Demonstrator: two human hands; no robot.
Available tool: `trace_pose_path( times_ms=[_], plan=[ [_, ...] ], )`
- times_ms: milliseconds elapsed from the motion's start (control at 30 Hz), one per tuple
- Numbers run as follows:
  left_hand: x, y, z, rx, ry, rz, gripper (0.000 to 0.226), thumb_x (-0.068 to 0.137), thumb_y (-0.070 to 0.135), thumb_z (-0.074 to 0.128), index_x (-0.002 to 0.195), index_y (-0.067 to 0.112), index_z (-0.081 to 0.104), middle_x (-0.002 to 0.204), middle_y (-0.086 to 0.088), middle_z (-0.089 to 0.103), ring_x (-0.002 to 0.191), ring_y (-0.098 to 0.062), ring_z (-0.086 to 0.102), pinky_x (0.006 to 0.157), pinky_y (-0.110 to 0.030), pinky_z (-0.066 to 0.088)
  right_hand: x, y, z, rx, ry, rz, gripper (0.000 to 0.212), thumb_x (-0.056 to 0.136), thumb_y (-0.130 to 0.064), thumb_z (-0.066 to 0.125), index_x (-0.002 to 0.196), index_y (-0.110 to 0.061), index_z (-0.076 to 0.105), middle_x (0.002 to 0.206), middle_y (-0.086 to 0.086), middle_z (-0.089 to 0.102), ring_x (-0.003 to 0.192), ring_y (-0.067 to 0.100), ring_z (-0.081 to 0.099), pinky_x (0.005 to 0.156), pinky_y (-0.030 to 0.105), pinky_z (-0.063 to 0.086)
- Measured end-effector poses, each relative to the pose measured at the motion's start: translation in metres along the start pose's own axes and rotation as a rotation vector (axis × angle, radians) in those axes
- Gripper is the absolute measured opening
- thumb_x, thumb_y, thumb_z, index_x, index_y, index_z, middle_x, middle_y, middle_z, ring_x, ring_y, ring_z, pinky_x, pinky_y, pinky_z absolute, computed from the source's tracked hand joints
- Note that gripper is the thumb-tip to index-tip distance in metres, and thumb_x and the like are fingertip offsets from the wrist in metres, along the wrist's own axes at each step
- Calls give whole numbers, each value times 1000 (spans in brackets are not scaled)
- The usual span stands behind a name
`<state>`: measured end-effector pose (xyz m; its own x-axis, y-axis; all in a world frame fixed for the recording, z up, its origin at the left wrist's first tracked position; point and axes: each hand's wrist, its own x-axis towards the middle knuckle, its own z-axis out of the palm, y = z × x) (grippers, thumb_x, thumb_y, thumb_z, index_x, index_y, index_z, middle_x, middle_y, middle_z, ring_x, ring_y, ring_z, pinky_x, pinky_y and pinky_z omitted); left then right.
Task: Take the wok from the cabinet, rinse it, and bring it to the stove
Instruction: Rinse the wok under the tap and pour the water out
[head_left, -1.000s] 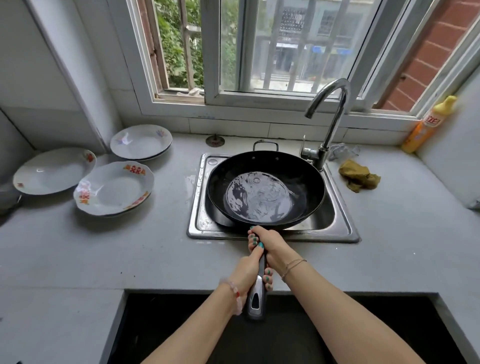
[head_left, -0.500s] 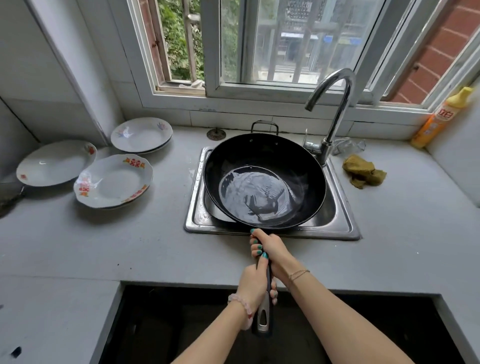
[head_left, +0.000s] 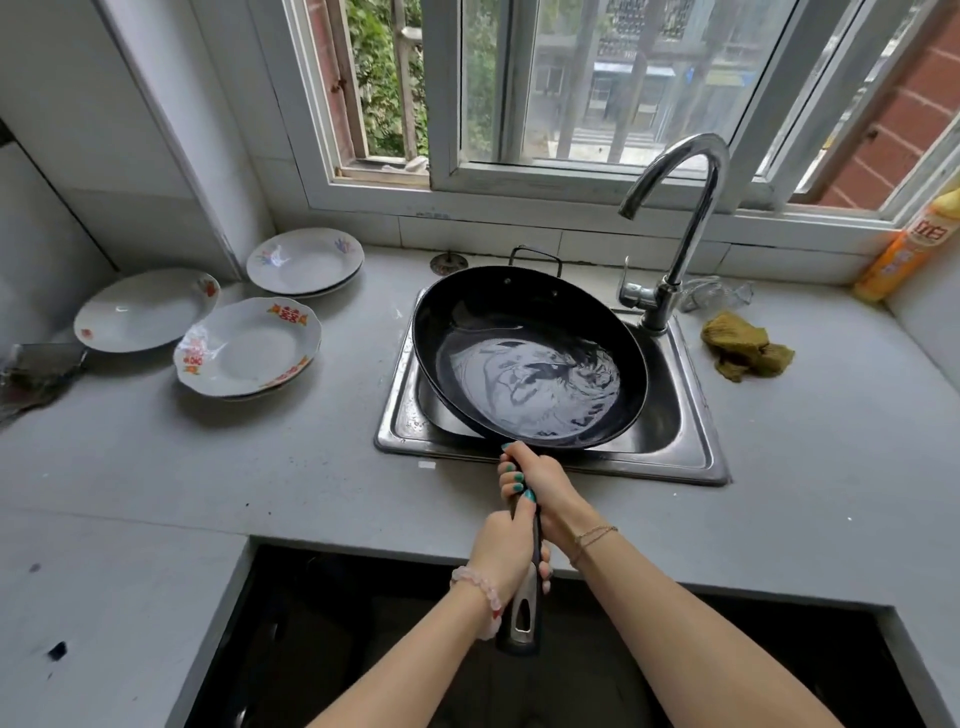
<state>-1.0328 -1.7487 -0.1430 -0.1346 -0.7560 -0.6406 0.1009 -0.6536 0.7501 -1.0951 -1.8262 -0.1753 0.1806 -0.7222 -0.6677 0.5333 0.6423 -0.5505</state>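
Observation:
The black wok (head_left: 467, 317) hangs over the steel sink (head_left: 691, 441), tilted down to the right, with a pool of water swirling in its lower right part. Its long handle points back at me. My right hand (head_left: 540, 480) grips the handle close to the wok's rim. My left hand (head_left: 506, 545) grips the same handle farther back, just before its metal end. No water runs from the chrome faucet (head_left: 691, 218) standing behind the sink on the right.
Three white flowered plates (head_left: 244, 348) lie on the grey counter to the left. A brown rag (head_left: 743, 351) and a yellow detergent bottle (head_left: 904, 249) sit to the right of the sink. A dark open recess (head_left: 363, 649) lies below the counter edge, near me.
The wok has tipped from level to down on the right, and the water has slid from the middle toward the lower right side. Both hands keep their grip on the handle.

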Motion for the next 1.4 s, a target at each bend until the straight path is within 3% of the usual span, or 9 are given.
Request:
trace_pose_path(
  times_ms=[333,500,600,667,800,1033,1167,1300,1400],
  plan=[
    [-15,44,-28,284,211,200,16,85,12,47,71,5,50,52,-6,49,33,-11,46,37,-22,42,-10,-26,58,-73,-181,20,17,88,-6,56,73,-10,49,48,-1,48,34,5,43,36,15,40],
    [-27,65,-54,596,324,236,11,77,5,42,68,7,47,51,-8,51,36,-14,49,37,-19,41,-3,-20,94,-22,-276,107,29,89,-5,52,64,-13,41,39,-5,36,28,3,32,32,11,30],
    [-31,70,-67,827,386,246,15,77,2,42,64,9,44,55,-10,52,49,-27,56,51,-33,51,2,-11,107,53,-322,167,39,89,-3,39,51,-13,36,35,-6,26,26,3,25,27,11,23],
    [-32,69,-73,947,432,251,8,78,4,44,73,5,50,63,-14,58,63,-34,64,61,-37,55,5,-6,111,80,-364,203,50,88,-4,35,39,-15,33,33,-7,24,25,3,23,26,11,21],
    [-28,62,-81,1103,555,271,13,83,17,48,89,7,54,88,-14,68,73,-27,62,57,-29,44,7,-1,115,111,-427,248,54,86,-5,33,34,-17,28,29,-7,23,22,5,22,25,12,19],
    [-26,61,-86,1245,729,311,20,88,21,49,101,6,47,98,-12,67,89,-28,65,60,-29,38,6,3,127,295,-641,260,36,64,4,52,43,-16,31,31,-6,27,27,4,16,25,13,21],
    [-29,63,-86,1320,776,330,16,89,16,47,103,8,45,97,-11,68,87,-27,66,59,-29,38,5,3,133,354,-787,227,58,48,12,70,52,-22,23,39,-9,17,31,3,12,25,14,23],
    [-34,67,-86,1373,786,356,15,89,14,46,102,7,45,96,-12,68,86,-27,66,58,-29,38,5,2,136,375,-844,213,63,47,12,71,56,-22,19,33,-6,25,31,3,13,24,14,24],
    [-35,67,-82,1340,770,333,18,90,17,48,104,5,47,98,-12,67,88,-27,66,60,-28,38,1,-1,132,346,-786,235,47,54,11,64,48,-18,27,32,-6,26,32,3,12,24,14,24]
  ],
)
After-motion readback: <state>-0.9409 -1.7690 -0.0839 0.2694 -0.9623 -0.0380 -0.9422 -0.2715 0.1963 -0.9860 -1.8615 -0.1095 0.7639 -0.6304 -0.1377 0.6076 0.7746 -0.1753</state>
